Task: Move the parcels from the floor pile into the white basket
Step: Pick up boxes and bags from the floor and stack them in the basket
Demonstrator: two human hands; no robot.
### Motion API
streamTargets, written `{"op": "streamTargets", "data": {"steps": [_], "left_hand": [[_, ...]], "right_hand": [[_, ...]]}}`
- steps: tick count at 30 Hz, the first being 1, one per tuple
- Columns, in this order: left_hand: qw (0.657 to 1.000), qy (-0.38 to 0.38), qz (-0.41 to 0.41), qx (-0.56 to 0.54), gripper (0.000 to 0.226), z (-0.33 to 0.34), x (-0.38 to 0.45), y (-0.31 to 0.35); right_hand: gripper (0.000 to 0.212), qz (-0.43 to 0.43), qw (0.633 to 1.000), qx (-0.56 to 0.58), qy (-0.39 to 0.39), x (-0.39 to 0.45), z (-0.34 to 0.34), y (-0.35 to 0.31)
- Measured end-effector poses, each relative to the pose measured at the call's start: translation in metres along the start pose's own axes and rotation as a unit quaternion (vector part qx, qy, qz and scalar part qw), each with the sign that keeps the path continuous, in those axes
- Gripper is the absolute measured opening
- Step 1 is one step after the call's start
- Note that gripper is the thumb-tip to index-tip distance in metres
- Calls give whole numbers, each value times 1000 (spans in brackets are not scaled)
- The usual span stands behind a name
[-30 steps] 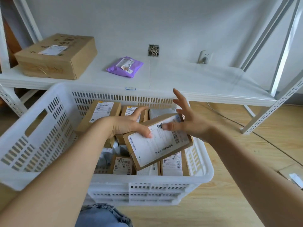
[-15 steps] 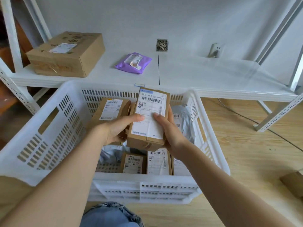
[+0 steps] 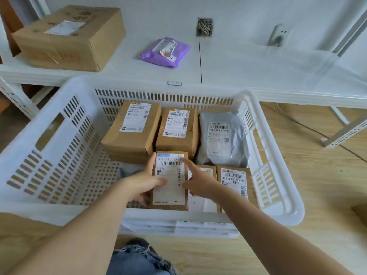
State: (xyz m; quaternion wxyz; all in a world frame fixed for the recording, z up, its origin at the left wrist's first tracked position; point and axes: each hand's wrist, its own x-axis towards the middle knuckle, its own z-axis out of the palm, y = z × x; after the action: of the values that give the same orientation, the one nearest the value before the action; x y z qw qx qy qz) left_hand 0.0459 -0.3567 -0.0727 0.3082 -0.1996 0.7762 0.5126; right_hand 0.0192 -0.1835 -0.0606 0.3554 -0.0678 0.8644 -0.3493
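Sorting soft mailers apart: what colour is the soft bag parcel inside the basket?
Grey, with a white label: the soft bag parcel in the head view.

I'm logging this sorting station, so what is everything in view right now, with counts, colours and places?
white basket: 1, white, on the floor before the shelf
brown parcels: 5 visible, brown, in the basket; one held at the front
grey bag parcel: 1, grey, basket's back right
cardboard box: 1, brown, shelf's left
purple pouch: 1, purple, shelf's middle
shelf: 1, white, behind the basket
left hand: grips the held parcel's left edge
right hand: fingers on its label
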Motion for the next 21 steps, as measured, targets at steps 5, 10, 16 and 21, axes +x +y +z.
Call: {"op": "streamTargets", "data": {"steps": [5,10,16,21], "left_hand": [[965,14,15,261,103,3,22,-3],[940,37,3,339,112,4,27,14],[894,129,36,427,72,7,4,51],[890,202,150,381,51,23,-21,107]], "right_hand": [[52,2,990,-140,-36,6,4,5],[49,2,993,-119,9,4,-6,15],[35,-21,985,-107,133,-37,-43,22],[31,-19,961,-116,249,-95,-94,34]]}}
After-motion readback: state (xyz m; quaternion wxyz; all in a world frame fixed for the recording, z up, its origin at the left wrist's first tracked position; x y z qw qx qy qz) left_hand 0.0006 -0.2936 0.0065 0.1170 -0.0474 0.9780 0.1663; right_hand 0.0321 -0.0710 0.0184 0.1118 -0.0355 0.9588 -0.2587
